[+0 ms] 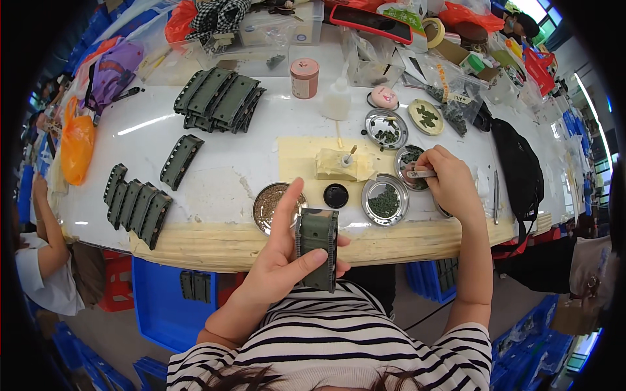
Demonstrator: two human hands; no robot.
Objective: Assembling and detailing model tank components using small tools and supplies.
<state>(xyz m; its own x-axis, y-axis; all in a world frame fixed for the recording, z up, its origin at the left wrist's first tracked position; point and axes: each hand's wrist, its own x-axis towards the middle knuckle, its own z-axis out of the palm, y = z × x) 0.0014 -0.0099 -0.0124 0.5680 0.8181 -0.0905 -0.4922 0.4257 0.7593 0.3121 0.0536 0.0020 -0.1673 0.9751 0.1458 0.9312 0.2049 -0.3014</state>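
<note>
At the far left of the white table (215,189), a row of dark green track pieces (135,205) is stood on edge near the front rim, with one loose piece (180,161) beside it and a bigger stack (220,99) farther back; they appear to be set aside there, out of the working area. Nearer the middle, a green track piece (317,247) is gripped upright by the left hand (287,260), thumb across its face and forefinger raised, seemingly so that its upper end is presented. Just beyond it a round dish of brown bits (270,205) and a black cap (336,195) are placed within easy reach. To the right, several metal dishes of small green parts (385,200) are clustered. The right hand (447,179) is closed on tweezers (420,173), lowered over one dish (409,159).
</note>
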